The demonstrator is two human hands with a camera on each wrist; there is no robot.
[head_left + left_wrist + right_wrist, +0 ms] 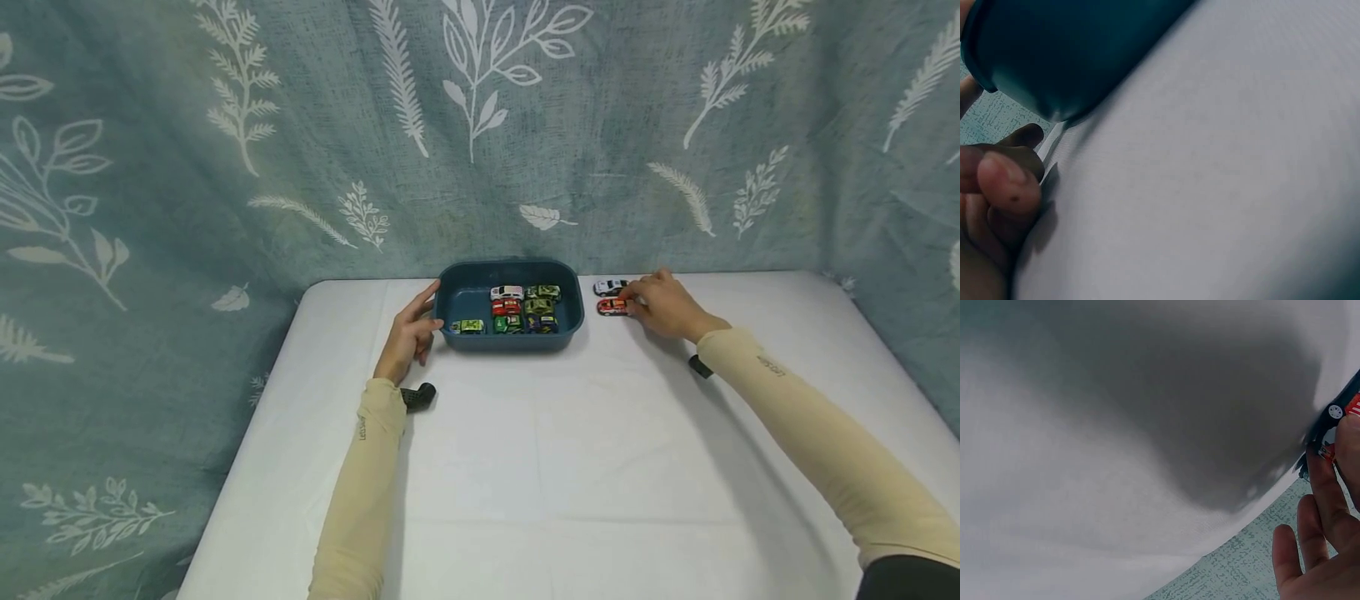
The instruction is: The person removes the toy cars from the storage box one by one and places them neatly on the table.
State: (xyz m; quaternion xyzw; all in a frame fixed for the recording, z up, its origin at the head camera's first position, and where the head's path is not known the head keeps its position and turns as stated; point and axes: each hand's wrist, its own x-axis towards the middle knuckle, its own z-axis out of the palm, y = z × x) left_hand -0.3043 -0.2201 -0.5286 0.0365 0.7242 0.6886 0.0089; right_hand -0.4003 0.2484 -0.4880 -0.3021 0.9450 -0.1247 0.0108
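Note:
My right hand [667,305] pinches a red toy car [612,307] between thumb and fingers, to the right of a dark teal plastic tray [510,342]. In the right wrist view the red car [1352,407] shows only in part at the edge, its wheel facing the camera. Just behind it is a white-and-black toy car [609,287]. My left hand [409,335] rests at the tray's left end, index finger and thumb touching its wall, the other fingers loosely bent below. Several toy cars stand inside the tray, among them a green one [468,327] apart at the left.
A white cloth [525,450] covers the table, and the tray stands near its back edge. Behind hangs a green-blue curtain [315,125] with white leaf prints. The other cars, including a white one [507,292], are grouped in the tray's right half.

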